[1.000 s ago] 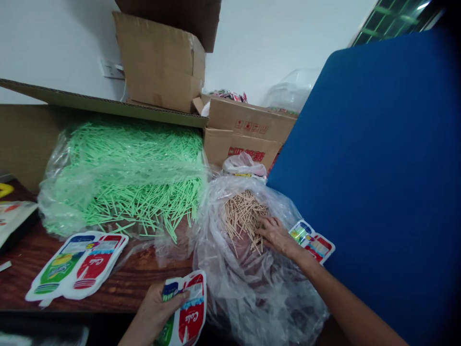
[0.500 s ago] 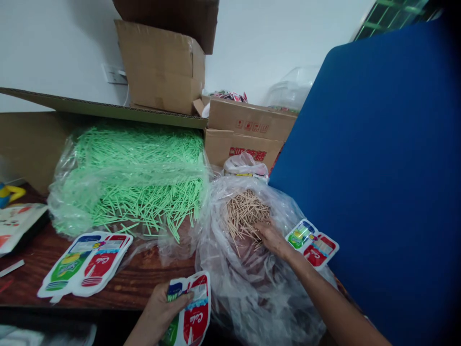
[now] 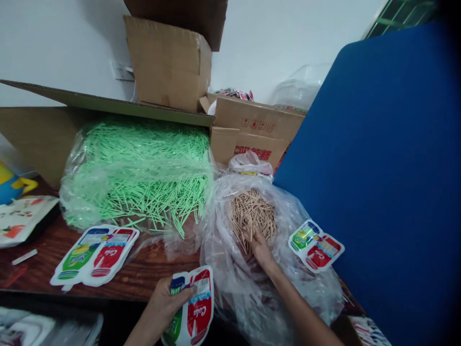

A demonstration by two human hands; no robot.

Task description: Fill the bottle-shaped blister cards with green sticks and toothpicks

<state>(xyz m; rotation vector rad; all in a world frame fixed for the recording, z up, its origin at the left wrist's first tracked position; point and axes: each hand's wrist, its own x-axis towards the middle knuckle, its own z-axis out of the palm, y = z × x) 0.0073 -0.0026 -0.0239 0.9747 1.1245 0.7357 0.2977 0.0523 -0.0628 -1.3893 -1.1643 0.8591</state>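
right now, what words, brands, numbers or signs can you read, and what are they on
"Cola": pouch in left hand
"Cola": left pouch
"吸…糖", red, middle partly hidden: box
Four red handling signs: box's flap
Too small or blurred: words on right pouch, green labels, white packet
No readable numbers

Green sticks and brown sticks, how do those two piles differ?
The green sticks spread over a wider area than the brown sticks. A fold of clear plastic crosses the green sticks, while the brown sticks lie uncovered on top. The right hand reaches into the brown sticks; the green sticks are untouched. Both are thin pieces heaped at mixed angles.
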